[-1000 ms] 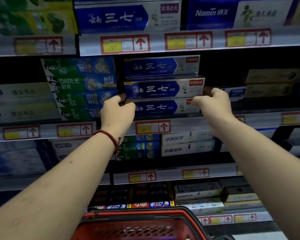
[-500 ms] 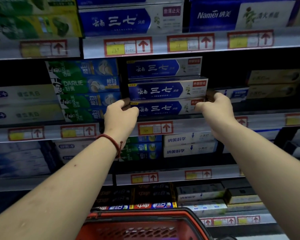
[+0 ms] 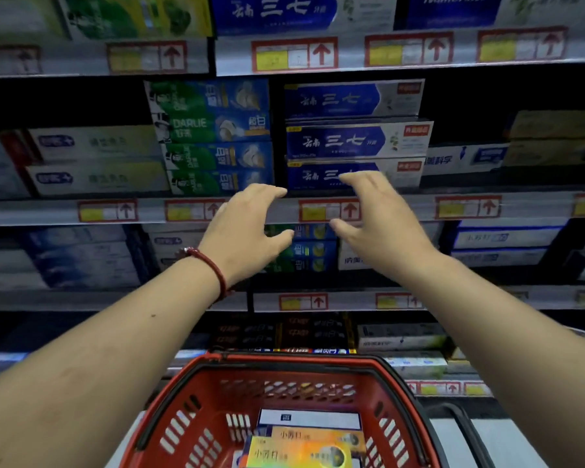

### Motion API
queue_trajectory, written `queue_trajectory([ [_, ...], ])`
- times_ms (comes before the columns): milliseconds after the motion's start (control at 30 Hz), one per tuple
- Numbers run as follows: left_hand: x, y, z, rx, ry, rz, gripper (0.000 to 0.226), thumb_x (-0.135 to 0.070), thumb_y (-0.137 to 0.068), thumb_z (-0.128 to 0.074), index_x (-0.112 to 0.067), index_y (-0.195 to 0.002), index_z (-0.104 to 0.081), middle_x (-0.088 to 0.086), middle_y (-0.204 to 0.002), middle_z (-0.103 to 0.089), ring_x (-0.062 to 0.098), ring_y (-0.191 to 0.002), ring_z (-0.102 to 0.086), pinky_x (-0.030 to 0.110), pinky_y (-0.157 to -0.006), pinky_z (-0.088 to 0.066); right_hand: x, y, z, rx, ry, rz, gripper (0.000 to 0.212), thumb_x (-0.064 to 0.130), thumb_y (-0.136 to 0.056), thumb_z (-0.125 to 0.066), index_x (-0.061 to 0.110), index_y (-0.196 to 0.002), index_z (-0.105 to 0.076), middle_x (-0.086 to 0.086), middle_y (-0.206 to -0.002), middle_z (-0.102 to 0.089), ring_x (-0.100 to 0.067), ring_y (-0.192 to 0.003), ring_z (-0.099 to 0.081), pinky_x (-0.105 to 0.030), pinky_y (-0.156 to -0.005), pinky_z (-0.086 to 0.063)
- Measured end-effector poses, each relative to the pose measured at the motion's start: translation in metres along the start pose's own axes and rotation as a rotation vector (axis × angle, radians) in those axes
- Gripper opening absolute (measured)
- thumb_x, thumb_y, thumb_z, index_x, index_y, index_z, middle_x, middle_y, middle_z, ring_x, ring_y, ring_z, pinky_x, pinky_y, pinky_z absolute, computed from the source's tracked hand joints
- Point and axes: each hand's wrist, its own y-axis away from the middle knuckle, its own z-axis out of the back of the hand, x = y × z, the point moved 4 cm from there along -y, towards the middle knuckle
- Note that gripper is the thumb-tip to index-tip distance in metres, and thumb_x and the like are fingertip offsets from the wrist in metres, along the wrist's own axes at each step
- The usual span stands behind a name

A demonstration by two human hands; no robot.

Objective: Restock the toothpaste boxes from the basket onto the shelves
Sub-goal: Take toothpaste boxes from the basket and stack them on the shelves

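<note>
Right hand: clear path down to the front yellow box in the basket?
Probably yes. The right hand is open and empty, the basket is open-topped, and nothing covers the front yellow box.

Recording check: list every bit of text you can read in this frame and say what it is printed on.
"DARLIE", "超白": green and blue box on the middle shelf.
"云南 三七": blue box to its right.
"小苏打": yellow box in the red basket.
Price tags: red arrows only; figures too blurred.
All other print: too blurred to read.
</note>
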Motion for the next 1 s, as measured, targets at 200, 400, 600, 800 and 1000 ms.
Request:
queue_trajectory([
  [200, 0.016, 0.057, -0.007, 0.038, -0.183, -0.033, 0.063, -0.050, -0.090, -0.064, -0.027, -0.145, -0.046, -0.004, -0.146, -0.050, 0.020, -0.133, -0.047, 0.043, -0.109, -0.038, 0.031, 0.037, -0.030, 0.233, 0.059, 0.086, 0.072, 0.041, -0.090, -0.072, 0.022, -0.151, -0.038, 0.001, -0.150, -0.041, -0.021, -0.134, -0.047, -0.042, -0.108, -0.044],
  [400, 0.028, 0.113, -0.027, 0.127, -0.221, -0.043, 0.063, -0.055, -0.088, -0.063, -0.026, -0.143, -0.050, -0.002, -0.141, -0.056, 0.023, -0.128, -0.053, 0.046, -0.107, -0.042, 0.040, 0.083, -0.062, 0.396, 0.085, 0.083, 0.080, 0.043, -0.090, -0.071, 0.024, -0.156, -0.028, 0.000, -0.156, -0.035, -0.025, -0.138, -0.044, -0.045, -0.110, -0.042],
  [600, 0.030, 0.172, -0.068, 0.290, -0.215, 0.031, 0.071, -0.061, -0.079, -0.053, -0.026, -0.141, -0.051, 0.000, -0.134, -0.059, 0.025, -0.124, -0.056, 0.044, -0.106, -0.043, 0.032, 0.147, -0.100, 0.630, 0.104, 0.005, 0.078, 0.038, -0.088, -0.072, 0.019, -0.153, -0.034, -0.007, -0.146, -0.043, -0.027, -0.132, -0.048, -0.037, -0.107, -0.043],
  [800, 0.036, 0.236, -0.132, 0.669, -0.212, 0.078, 0.063, -0.058, -0.086, -0.061, -0.030, -0.141, -0.048, -0.002, -0.135, -0.055, 0.022, -0.124, -0.054, 0.039, -0.104, -0.042, 0.005, 0.217, -0.141, 0.990, 0.149, -0.106, 0.073, 0.040, -0.086, -0.074, 0.018, -0.148, -0.042, -0.007, -0.144, -0.048, -0.027, -0.129, -0.050, -0.033, -0.104, -0.045],
  [1000, 0.047, 0.281, -0.181, 1.135, -0.076, 0.161, 0.050, -0.041, -0.089, -0.069, -0.022, -0.135, -0.060, 0.001, -0.134, -0.062, 0.021, -0.120, -0.057, 0.023, -0.096, -0.042, -0.028, 0.273, -0.170, 1.382, 0.240, -0.163, 0.057, 0.038, -0.083, -0.078, 0.026, -0.135, -0.058, -0.001, -0.135, -0.057, -0.024, -0.118, -0.058, -0.034, -0.098, -0.050],
])
